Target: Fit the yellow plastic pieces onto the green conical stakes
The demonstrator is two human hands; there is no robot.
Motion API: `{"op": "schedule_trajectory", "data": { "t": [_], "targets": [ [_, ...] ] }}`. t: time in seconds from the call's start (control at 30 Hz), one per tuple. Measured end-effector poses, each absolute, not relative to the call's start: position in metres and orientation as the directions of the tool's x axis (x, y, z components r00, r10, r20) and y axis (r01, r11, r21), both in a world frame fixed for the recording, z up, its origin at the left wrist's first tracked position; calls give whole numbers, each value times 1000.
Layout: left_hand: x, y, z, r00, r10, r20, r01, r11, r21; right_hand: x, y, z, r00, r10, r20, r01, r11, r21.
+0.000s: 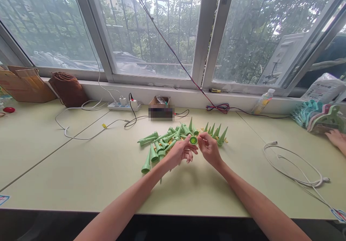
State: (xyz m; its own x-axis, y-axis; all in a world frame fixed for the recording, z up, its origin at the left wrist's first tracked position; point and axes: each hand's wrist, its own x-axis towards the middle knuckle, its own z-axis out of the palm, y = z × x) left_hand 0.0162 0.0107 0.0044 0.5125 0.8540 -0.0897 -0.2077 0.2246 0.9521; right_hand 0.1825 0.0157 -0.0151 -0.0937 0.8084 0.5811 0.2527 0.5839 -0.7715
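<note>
My left hand grips a green plastic plant watering spike, its round open end turned toward me. Close to that opening, my right hand is closed in a pinch; whatever lies between its fingertips is too small or hidden to make out. Loose green watering spikes lie in a heap beyond and left of my left hand. Behind my right hand, several more spikes stand with their points up. Small yellow parts show among the spikes, partly covered by my hands.
A small cardboard box and a power strip sit at the back below the windows. White cable coils lie at right, near another person's hand and wrapped green and pink items. A bottle stands behind.
</note>
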Motion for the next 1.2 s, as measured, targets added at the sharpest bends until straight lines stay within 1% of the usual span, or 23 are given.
{"op": "schedule_trajectory", "data": {
  "t": [0.07,0.17,0.23,0.3,0.4,0.5,0.6,0.67,0.77,0.83,1.0,1.07,1.13,1.2],
  "targets": [
    [15,12,4,526,849,-53,-202,185,962,183,17,-17,-88,821,565,239,568,-788],
    [14,11,4,530,848,21,-169,81,982,184,19,-18,-82,848,524,219,528,-820],
    [13,10,4,513,855,73,-105,-22,994,184,20,-18,-83,861,502,213,508,-835],
    [12,8,3,477,869,129,0,-147,989,184,21,-18,-89,862,498,210,505,-837],
    [13,7,-2,394,881,261,172,-350,921,184,21,-17,-96,856,508,210,516,-830],
    [13,10,-8,358,828,430,277,-535,798,183,21,-17,-95,860,502,191,511,-838],
    [13,13,-12,346,785,513,332,-614,716,182,21,-18,-93,865,492,174,501,-848],
    [14,13,-13,324,793,517,361,-608,707,182,21,-19,-85,865,494,177,501,-847],
    [16,11,-9,284,837,467,372,-545,751,182,21,-20,-49,865,499,184,499,-847],
    [17,8,-5,254,878,406,353,-475,806,183,21,-21,-23,864,503,188,498,-847],
    [18,6,5,205,959,194,281,-248,927,184,21,-18,10,857,516,193,504,-842],
    [18,6,7,240,967,83,229,-139,963,183,19,-16,-8,852,523,201,514,-834],
    [18,7,8,327,944,-40,156,-12,988,182,17,-14,-44,840,541,213,537,-816],
    [17,7,9,399,909,-123,94,93,991,181,15,-14,-75,825,560,224,561,-797]
  ]
}}
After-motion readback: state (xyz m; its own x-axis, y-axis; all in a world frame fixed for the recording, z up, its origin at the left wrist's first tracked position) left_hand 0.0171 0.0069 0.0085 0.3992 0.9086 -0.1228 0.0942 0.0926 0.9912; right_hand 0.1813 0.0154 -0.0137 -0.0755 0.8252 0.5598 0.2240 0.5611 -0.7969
